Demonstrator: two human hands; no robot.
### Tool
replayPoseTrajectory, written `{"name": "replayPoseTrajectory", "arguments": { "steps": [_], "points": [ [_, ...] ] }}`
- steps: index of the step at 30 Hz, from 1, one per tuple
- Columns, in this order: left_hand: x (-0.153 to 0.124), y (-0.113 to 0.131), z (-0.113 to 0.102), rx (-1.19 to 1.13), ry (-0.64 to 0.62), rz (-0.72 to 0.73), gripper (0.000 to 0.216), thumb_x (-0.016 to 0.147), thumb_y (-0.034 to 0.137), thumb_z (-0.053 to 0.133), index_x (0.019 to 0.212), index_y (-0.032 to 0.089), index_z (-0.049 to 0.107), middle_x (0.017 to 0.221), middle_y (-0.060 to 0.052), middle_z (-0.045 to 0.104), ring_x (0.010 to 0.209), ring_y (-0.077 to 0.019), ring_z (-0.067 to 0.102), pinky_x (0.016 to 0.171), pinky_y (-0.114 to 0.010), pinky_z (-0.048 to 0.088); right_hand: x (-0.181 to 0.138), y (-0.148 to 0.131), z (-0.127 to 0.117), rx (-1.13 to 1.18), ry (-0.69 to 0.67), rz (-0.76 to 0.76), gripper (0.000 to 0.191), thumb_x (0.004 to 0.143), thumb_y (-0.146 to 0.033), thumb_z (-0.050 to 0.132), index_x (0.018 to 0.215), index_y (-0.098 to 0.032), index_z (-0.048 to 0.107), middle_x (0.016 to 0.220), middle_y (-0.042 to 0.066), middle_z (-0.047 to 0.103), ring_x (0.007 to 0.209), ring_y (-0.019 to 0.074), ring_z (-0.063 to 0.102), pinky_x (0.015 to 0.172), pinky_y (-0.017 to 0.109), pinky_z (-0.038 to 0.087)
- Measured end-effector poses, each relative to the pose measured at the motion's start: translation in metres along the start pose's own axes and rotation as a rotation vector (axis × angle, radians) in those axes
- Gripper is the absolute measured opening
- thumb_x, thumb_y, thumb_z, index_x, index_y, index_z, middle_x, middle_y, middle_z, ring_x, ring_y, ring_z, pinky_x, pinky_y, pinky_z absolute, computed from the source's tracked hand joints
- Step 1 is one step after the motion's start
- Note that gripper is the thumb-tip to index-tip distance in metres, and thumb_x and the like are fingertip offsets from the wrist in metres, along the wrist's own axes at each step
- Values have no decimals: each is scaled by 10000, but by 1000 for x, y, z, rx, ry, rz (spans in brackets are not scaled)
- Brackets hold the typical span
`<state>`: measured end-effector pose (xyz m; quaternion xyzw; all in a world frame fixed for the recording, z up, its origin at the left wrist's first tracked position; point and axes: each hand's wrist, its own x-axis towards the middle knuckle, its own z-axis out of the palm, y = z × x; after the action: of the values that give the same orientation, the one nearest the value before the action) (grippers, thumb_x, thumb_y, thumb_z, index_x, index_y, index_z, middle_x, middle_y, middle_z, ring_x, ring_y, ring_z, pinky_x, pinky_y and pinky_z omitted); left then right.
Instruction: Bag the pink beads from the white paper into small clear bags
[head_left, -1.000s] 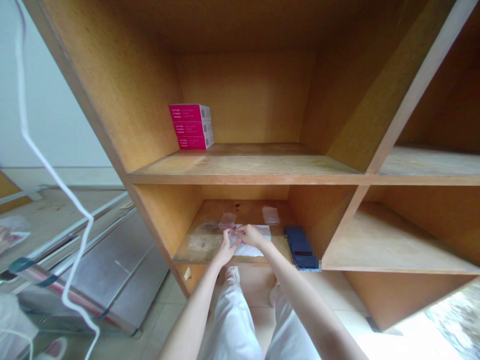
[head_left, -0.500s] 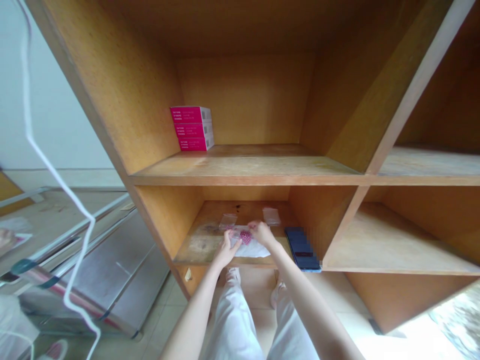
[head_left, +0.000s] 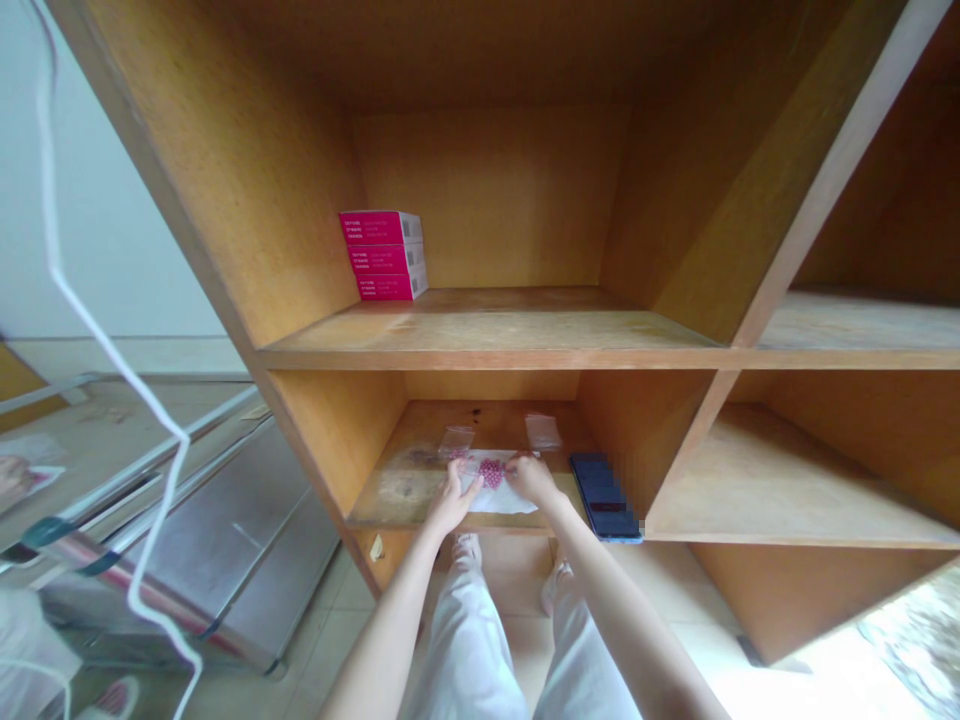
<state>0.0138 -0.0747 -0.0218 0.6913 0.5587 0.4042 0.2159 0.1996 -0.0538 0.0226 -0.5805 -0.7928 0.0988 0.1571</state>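
Note:
A small cluster of pink beads (head_left: 491,472) lies on a white sheet (head_left: 501,499) on the lower shelf. At the sheet's left side rests my left hand (head_left: 450,500), its thumb and forefinger apart, the thumb beside the beads. My right hand (head_left: 532,480) is at the beads' right edge with its fingers pinched together; whatever is between the fingertips is too small to make out. Behind the hands lie two small clear bags: the left bag (head_left: 457,440) has something pink at its near end, and the right bag (head_left: 543,432) looks flat.
A dark phone (head_left: 604,495) lies right of my right hand, reaching the shelf's front edge. Three pink boxes (head_left: 384,257) are stacked on the upper shelf (head_left: 510,325). A white cable (head_left: 112,350) hangs at the left, before a metal cart (head_left: 225,530). Another person's hand (head_left: 11,478) shows far left.
My right hand has moved slightly right and down, off the top of the beads to their right side, uncovering more of the cluster. My left hand stays put.

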Motion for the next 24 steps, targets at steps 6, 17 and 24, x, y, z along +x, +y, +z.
{"name": "replayPoseTrajectory", "arguments": {
  "steps": [6, 17, 24],
  "points": [
    [0, -1, 1, -19, -5, 1, 463, 783, 469, 441, 1140, 203, 313, 1174, -107, 508, 1105, -193, 481, 939, -357, 362, 6, 0, 1, 41, 77, -36, 219, 773, -179, 460, 711, -155, 668, 822, 88, 667, 780, 164, 593, 698, 221, 378],
    [1, 1, -2, -33, -55, -35, 461, 785, 426, 452, 1155, 199, 299, 1193, -133, 490, 1096, -215, 486, 917, -374, 368, 24, -42, 12, 456, 96, -242, 243, 755, -141, 449, 632, -135, 658, 638, 31, 647, 611, 123, 541, 588, 192, 372],
    [1, 2, 0, -32, -41, -34, 445, 785, 437, 447, 1142, 211, 310, 1186, -108, 494, 1087, -200, 493, 919, -372, 372, 25, -27, 7, 518, 53, -229, 268, 803, -205, 423, 724, -129, 667, 670, 37, 658, 624, 134, 560, 591, 203, 395]
  ]
}}
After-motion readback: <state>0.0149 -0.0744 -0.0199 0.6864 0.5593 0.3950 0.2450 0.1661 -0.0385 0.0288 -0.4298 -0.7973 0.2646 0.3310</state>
